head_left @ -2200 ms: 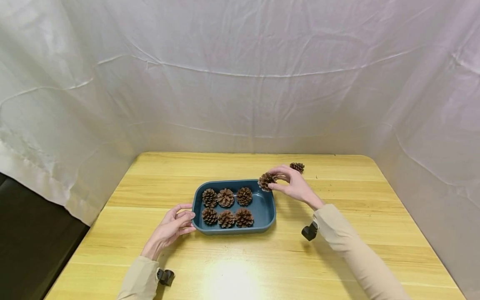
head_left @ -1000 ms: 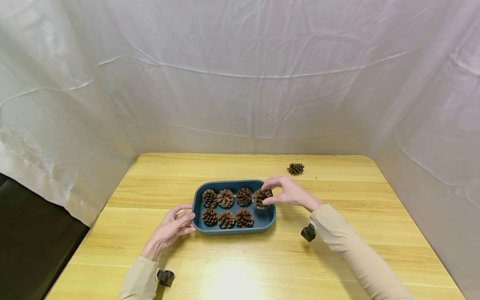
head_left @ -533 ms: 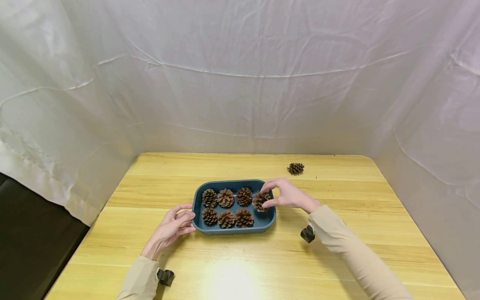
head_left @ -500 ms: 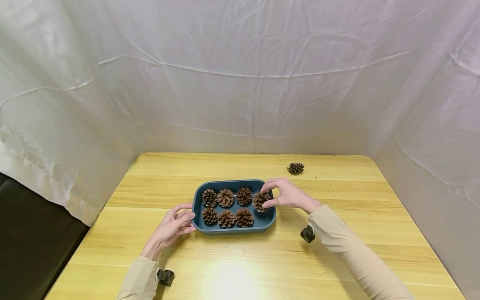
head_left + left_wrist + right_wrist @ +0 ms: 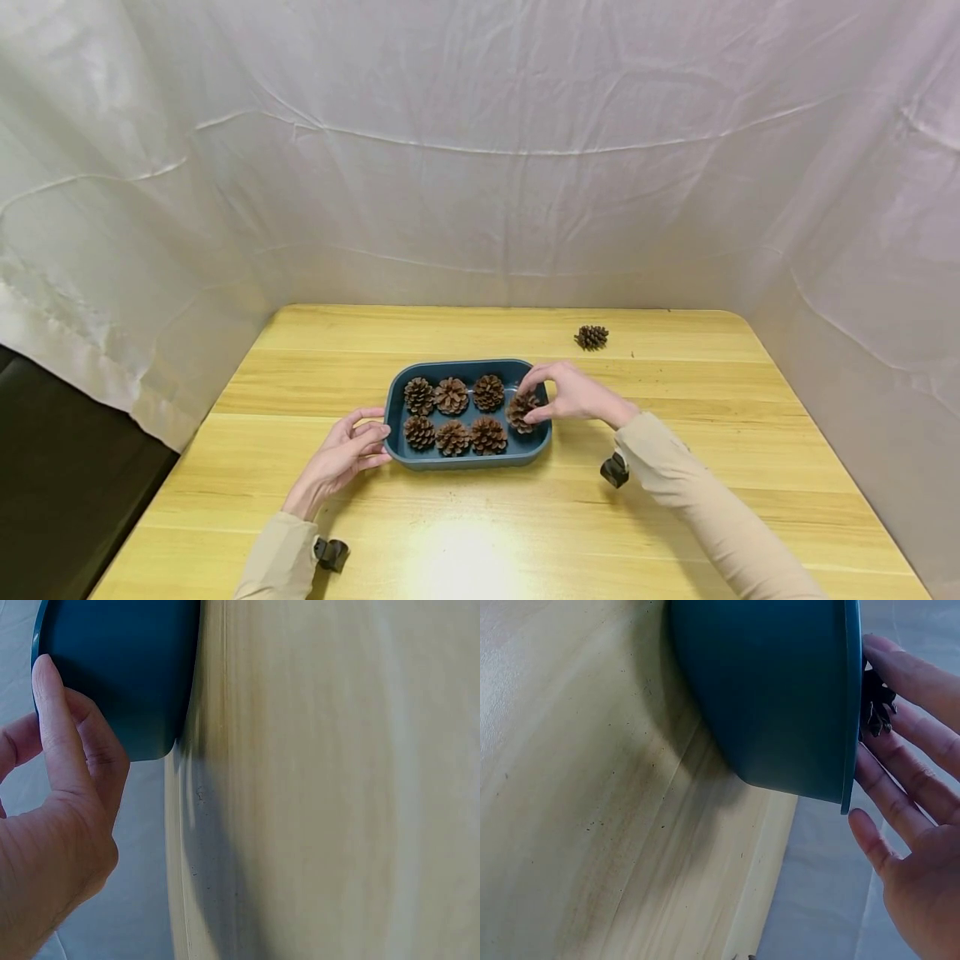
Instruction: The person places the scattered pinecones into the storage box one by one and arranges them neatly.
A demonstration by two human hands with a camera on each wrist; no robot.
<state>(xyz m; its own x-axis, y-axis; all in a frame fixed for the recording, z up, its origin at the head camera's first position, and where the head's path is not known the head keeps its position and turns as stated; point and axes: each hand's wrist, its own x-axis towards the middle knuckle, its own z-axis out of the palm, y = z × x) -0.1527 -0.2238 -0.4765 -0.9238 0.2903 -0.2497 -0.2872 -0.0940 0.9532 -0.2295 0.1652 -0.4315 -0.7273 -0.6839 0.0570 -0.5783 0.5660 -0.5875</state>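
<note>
A dark blue rectangular tray (image 5: 468, 463) with rounded corners stands on the wooden table. My left hand (image 5: 347, 450) holds its left end, the thumb at the rim and the other fingers along the outer wall. My right hand (image 5: 576, 393) reaches over the right end and grips a brown pine cone (image 5: 521, 412) between thumb and fingers, low inside the tray. Three pine cones (image 5: 452, 396) lie in the back row and three more pine cones (image 5: 453, 438) in the front row. In the right wrist view the tray wall (image 5: 780, 697) hides most of the gripped pine cone (image 5: 876, 705).
Another pine cone (image 5: 592, 337) lies on the table (image 5: 675, 375) behind the right hand, with small dark crumbs near it. White cloth (image 5: 480, 167) hangs behind the table and at its sides. A black surface (image 5: 67, 483) shows at the left.
My right hand has lowered the pine cone over the rim into the tray's right end, then shifted it slightly toward the front. The left hand and the tray stay put.
</note>
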